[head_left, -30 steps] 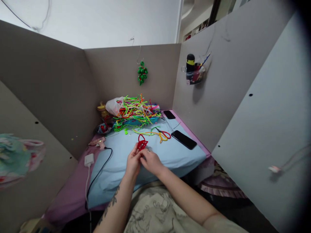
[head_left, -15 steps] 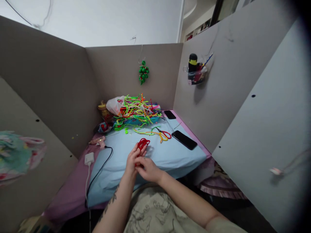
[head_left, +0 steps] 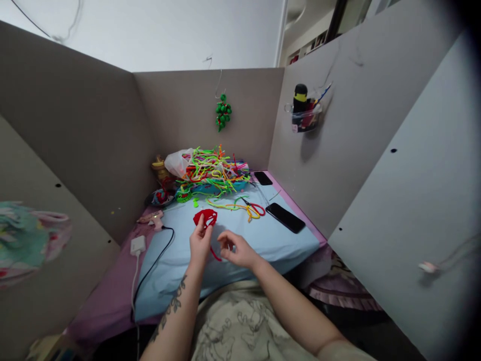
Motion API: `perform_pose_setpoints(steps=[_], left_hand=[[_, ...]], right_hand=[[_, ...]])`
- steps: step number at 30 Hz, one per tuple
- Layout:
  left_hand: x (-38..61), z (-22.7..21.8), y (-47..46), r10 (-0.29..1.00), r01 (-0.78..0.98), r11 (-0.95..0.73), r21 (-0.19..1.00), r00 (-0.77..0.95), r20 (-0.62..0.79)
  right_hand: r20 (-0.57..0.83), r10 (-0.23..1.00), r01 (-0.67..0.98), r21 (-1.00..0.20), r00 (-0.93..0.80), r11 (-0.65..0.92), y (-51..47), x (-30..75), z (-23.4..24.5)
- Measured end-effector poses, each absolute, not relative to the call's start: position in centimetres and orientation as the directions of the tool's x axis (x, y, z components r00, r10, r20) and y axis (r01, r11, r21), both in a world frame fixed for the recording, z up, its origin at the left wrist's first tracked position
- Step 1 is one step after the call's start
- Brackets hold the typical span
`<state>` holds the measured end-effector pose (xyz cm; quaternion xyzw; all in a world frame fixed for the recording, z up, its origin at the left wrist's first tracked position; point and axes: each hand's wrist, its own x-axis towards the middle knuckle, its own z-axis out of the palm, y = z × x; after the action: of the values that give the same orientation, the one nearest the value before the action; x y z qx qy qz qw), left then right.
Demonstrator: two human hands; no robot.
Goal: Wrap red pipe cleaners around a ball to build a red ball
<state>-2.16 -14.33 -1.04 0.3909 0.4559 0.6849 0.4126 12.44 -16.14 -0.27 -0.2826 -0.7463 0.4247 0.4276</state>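
My left hand (head_left: 200, 239) is closed on a red fuzzy piece of bent pipe cleaner (head_left: 209, 214), gripped between thumb and fingers above the blue cloth. The piece has loops with gaps in it, and a loose red tail (head_left: 215, 254) hangs below the hand toward the right. Beside it, my right hand (head_left: 237, 250) has its fingers bent and apart from the thumb, with nothing visible between them. Its fingertips are close to the red tail, apart from the looped part.
Behind the hands lies a heap of colourful pipe cleaners (head_left: 214, 170). Scissors (head_left: 255, 209) and a black phone (head_left: 285, 217) rest at the right. A pink glue gun (head_left: 153, 219), its black cable and a white adapter (head_left: 138, 244) are at the left. Grey panels (head_left: 210, 135) surround the table.
My left hand has moved slightly left and turned the red pipe cleaner piece, showing its flatter side. My right hand has come away from the left hand, moving right and parting its fingers.
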Motion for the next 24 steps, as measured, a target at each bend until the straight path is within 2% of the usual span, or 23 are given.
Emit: perform_pose_setpoints(steps=[3,5,7,12,24], left_hand=[[-2.2,-0.5,-14.9,0.912,-0.029,-0.276,0.961,-0.323,0.252],[-1.8,-0.3,-15.5,0.931,-0.001,-0.271,0.963,-0.254,0.262],[-1.3,-0.1,-16.1,0.947,0.005,-0.268,0.963,-0.184,0.264],[-0.1,-0.1,-17.0,0.944,0.042,-0.306,0.951,-0.119,0.309],[0.7,0.1,-17.7,0.929,0.049,-0.265,0.963,-0.253,0.269]], right_hand=[[0.401,0.892,0.048,-0.907,-0.207,0.419,-15.2,12.6,-0.7],[0.398,0.917,0.074,-0.914,-0.023,0.399,-14.9,12.5,-0.8],[0.397,0.915,0.083,-0.917,0.068,0.391,-14.7,12.3,-0.7],[0.364,0.920,0.011,-0.930,0.147,0.366,-14.9,12.2,-0.2],[0.238,0.949,-0.056,-0.966,0.206,0.254,-14.8,12.0,-0.3]])
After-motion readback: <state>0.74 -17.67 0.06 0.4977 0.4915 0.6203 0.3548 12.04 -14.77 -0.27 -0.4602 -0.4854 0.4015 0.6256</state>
